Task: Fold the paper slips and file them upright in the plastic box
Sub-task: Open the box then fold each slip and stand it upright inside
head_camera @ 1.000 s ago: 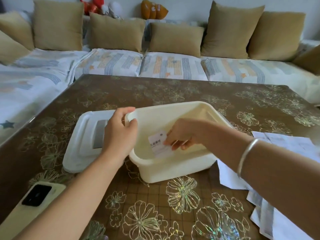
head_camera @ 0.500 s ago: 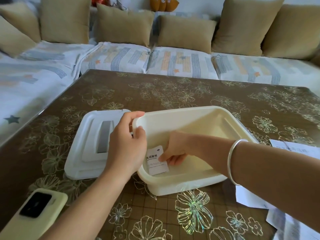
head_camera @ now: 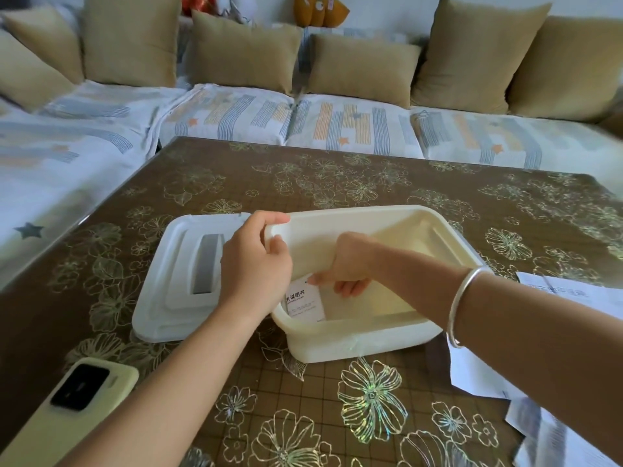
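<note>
- Cream plastic box (head_camera: pixel 371 338) stands open on the desk (head_camera: pixel 337 183), near the front edge; its white lid (head_camera: pixel 175 281) lies flat just beside it on the left, touching or almost touching its wall.
- Left hand (head_camera: pixel 256 264) grips the box at its left rim; the thumb is inside the wall and the curled fingers go over the far corner.
- Right hand (head_camera: pixel 350 261) reaches down into the box; its fingers are curled and the fingertips pinch the upper edge of a folded paper slip (head_camera: pixel 305 303).
- Paper slip stands nearly upright in the near left corner of the box, leaning on the left wall; its printed face looks toward the camera.
- Silver bracelet (head_camera: pixel 462 305) sits on the right wrist.
- Loose white sheets (head_camera: pixel 556 291) lie on the desk to the right of the box, partly under the right forearm.
- Pale yellow phone (head_camera: pixel 67 409) lies camera side up at the near left corner of the desk.
</note>
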The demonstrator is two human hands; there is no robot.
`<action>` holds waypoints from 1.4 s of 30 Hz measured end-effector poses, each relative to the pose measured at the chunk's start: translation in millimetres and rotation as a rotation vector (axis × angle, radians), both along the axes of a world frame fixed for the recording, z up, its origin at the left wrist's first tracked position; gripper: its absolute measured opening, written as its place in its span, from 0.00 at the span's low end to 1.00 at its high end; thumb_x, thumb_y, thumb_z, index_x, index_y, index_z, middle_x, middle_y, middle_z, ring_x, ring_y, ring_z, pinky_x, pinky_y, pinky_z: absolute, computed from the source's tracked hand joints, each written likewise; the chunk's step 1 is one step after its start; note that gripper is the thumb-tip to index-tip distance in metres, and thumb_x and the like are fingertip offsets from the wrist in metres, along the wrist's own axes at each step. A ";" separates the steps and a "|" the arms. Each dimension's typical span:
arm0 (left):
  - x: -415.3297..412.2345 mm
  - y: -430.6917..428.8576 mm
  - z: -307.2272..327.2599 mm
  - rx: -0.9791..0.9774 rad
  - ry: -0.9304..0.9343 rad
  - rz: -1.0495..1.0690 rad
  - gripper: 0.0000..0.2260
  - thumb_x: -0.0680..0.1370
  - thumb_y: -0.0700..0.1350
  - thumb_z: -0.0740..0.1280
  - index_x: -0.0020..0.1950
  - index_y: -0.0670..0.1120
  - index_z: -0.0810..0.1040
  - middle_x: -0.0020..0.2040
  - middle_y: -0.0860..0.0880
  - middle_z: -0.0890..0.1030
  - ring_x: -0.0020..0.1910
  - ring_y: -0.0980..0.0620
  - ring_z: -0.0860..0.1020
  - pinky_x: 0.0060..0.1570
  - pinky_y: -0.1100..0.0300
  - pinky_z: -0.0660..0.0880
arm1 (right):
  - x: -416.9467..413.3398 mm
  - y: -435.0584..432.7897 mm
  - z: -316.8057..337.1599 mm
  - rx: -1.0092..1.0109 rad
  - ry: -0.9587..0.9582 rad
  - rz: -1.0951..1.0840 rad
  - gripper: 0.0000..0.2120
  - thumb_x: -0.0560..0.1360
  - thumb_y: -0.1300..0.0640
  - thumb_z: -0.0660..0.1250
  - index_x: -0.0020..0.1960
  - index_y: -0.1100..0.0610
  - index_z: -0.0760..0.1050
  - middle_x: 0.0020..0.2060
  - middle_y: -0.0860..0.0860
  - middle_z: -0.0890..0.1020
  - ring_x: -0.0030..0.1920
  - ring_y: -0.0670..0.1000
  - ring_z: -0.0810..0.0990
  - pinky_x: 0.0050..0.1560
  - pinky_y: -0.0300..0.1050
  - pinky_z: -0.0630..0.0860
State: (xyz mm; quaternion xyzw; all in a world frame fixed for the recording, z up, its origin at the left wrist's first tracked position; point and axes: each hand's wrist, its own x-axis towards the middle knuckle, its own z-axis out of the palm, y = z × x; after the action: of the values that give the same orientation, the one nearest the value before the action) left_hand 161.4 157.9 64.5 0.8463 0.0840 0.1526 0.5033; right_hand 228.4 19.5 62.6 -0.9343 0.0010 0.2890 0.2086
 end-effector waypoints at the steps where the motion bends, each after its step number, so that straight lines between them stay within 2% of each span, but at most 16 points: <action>1: 3.7 -1.5 1.1 0.015 0.002 0.004 0.15 0.79 0.38 0.60 0.57 0.56 0.77 0.48 0.55 0.80 0.40 0.55 0.76 0.37 0.58 0.69 | 1.5 -4.2 6.3 -0.014 -0.024 -0.018 0.22 0.72 0.43 0.72 0.42 0.64 0.77 0.37 0.53 0.85 0.41 0.53 0.85 0.46 0.49 0.83; 3: 13.1 -3.0 3.7 0.041 0.009 -0.004 0.15 0.79 0.38 0.60 0.57 0.56 0.77 0.50 0.55 0.80 0.43 0.57 0.77 0.40 0.59 0.72 | 0.5 -15.3 24.4 0.039 -0.087 -0.046 0.22 0.74 0.44 0.70 0.45 0.65 0.80 0.40 0.55 0.85 0.44 0.54 0.85 0.48 0.49 0.82; 7: 40.9 0.5 7.6 0.094 0.016 -0.093 0.15 0.78 0.37 0.60 0.56 0.55 0.77 0.57 0.54 0.80 0.52 0.53 0.77 0.45 0.59 0.72 | -27.2 -41.2 68.7 0.378 -0.388 -0.106 0.10 0.77 0.56 0.67 0.47 0.63 0.80 0.42 0.55 0.85 0.44 0.54 0.85 0.46 0.47 0.82; 10: 60.7 0.1 10.0 0.159 0.014 -0.127 0.14 0.77 0.37 0.61 0.56 0.53 0.78 0.58 0.52 0.81 0.49 0.53 0.77 0.39 0.62 0.70 | -64.2 -63.2 86.6 0.603 -0.617 -0.172 0.05 0.77 0.59 0.67 0.48 0.59 0.80 0.40 0.50 0.85 0.40 0.49 0.84 0.44 0.43 0.82; 14: 68.1 -13.4 16.5 0.250 -0.071 -0.006 0.09 0.79 0.42 0.63 0.56 0.50 0.80 0.55 0.53 0.81 0.51 0.53 0.77 0.45 0.60 0.70 | -123.6 -101.1 71.2 0.903 -0.669 -0.416 0.04 0.78 0.62 0.65 0.48 0.61 0.78 0.35 0.50 0.82 0.34 0.48 0.79 0.38 0.41 0.78; 16: 60.0 -20.6 22.4 0.280 -0.191 0.050 0.08 0.79 0.43 0.63 0.56 0.49 0.79 0.56 0.52 0.80 0.53 0.53 0.76 0.49 0.60 0.70 | -148.5 -122.5 42.2 0.827 -0.731 -0.526 0.04 0.77 0.64 0.65 0.46 0.59 0.78 0.32 0.48 0.82 0.32 0.47 0.78 0.36 0.40 0.76; 18: 39.4 -31.2 28.8 0.245 -0.320 0.042 0.08 0.79 0.42 0.62 0.55 0.49 0.79 0.56 0.52 0.80 0.54 0.55 0.75 0.51 0.59 0.71 | -169.8 -140.5 5.1 0.589 -0.796 -0.566 0.08 0.76 0.64 0.67 0.44 0.52 0.78 0.33 0.45 0.82 0.34 0.45 0.79 0.38 0.36 0.74; 21: -8.1 -54.2 27.9 0.216 -0.518 -0.063 0.10 0.77 0.40 0.61 0.52 0.49 0.80 0.54 0.54 0.81 0.57 0.53 0.75 0.55 0.56 0.73 | -192.6 -146.7 -41.0 0.254 -0.790 -0.478 0.09 0.72 0.55 0.73 0.49 0.48 0.75 0.47 0.42 0.78 0.48 0.46 0.76 0.46 0.39 0.72; 24: -56.3 -81.3 8.9 0.245 -0.601 -0.193 0.10 0.76 0.37 0.61 0.50 0.46 0.81 0.51 0.53 0.81 0.55 0.55 0.74 0.58 0.60 0.69 | -201.9 -138.5 -61.5 0.108 -0.824 -0.411 0.17 0.70 0.48 0.74 0.55 0.50 0.75 0.53 0.44 0.75 0.55 0.47 0.72 0.52 0.45 0.70; 26: -80.1 -97.1 -10.2 0.255 -0.577 -0.284 0.11 0.76 0.35 0.62 0.49 0.46 0.81 0.51 0.54 0.82 0.54 0.55 0.76 0.60 0.60 0.70 | -206.7 -134.9 -62.5 0.070 -0.883 -0.385 0.15 0.70 0.51 0.74 0.55 0.51 0.75 0.53 0.47 0.77 0.56 0.51 0.74 0.52 0.46 0.69; 30: -114.8 -126.4 -52.4 0.258 -0.405 -0.504 0.11 0.76 0.34 0.64 0.49 0.48 0.81 0.47 0.56 0.81 0.49 0.58 0.76 0.52 0.66 0.72 | -232.9 -151.0 -64.9 -0.070 -0.964 -0.449 0.15 0.70 0.55 0.73 0.55 0.52 0.75 0.54 0.49 0.77 0.56 0.55 0.75 0.51 0.48 0.70; 32: -124.7 -139.1 -68.3 0.238 -0.315 -0.596 0.11 0.77 0.36 0.64 0.50 0.50 0.81 0.46 0.59 0.80 0.46 0.60 0.77 0.47 0.63 0.75 | -254.1 -160.5 -71.6 -0.136 -0.935 -0.471 0.18 0.70 0.52 0.73 0.58 0.52 0.74 0.56 0.50 0.77 0.59 0.55 0.73 0.58 0.51 0.69; 34: -130.5 -148.2 -77.5 0.219 -0.260 -0.627 0.11 0.78 0.37 0.64 0.50 0.51 0.81 0.44 0.61 0.79 0.41 0.60 0.78 0.41 0.63 0.76 | -274.0 -167.2 -84.3 -0.218 -0.883 -0.430 0.26 0.70 0.47 0.72 0.65 0.52 0.69 0.64 0.51 0.73 0.67 0.57 0.69 0.69 0.56 0.63; 36: -135.1 -155.1 -82.4 0.197 -0.221 -0.637 0.11 0.78 0.37 0.64 0.49 0.52 0.82 0.43 0.62 0.78 0.40 0.59 0.78 0.39 0.65 0.75 | -289.0 -170.8 -92.8 -0.200 -0.810 -0.421 0.31 0.72 0.45 0.69 0.71 0.51 0.63 0.71 0.51 0.67 0.72 0.57 0.65 0.72 0.60 0.59; 39: -143.0 -159.4 -84.7 0.173 -0.169 -0.660 0.11 0.78 0.37 0.64 0.50 0.52 0.82 0.43 0.61 0.79 0.39 0.57 0.79 0.39 0.63 0.77 | -302.2 -171.5 -93.1 -0.089 -0.828 -0.438 0.30 0.74 0.46 0.68 0.72 0.50 0.61 0.72 0.49 0.65 0.65 0.51 0.74 0.60 0.48 0.73; 42: -148.2 -153.8 -81.8 0.115 -0.129 -0.672 0.11 0.78 0.35 0.65 0.52 0.50 0.82 0.44 0.61 0.80 0.43 0.62 0.80 0.40 0.71 0.75 | -307.9 -166.6 -86.0 -0.027 -0.935 -0.368 0.16 0.74 0.47 0.69 0.59 0.50 0.73 0.57 0.44 0.78 0.46 0.45 0.80 0.41 0.37 0.72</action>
State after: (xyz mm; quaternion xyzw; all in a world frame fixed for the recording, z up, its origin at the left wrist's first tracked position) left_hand 13.2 4.1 -17.3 0.8423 -0.2399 0.0361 0.4813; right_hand -79.5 -147.2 -23.3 -0.9508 0.0759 -0.2023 0.2219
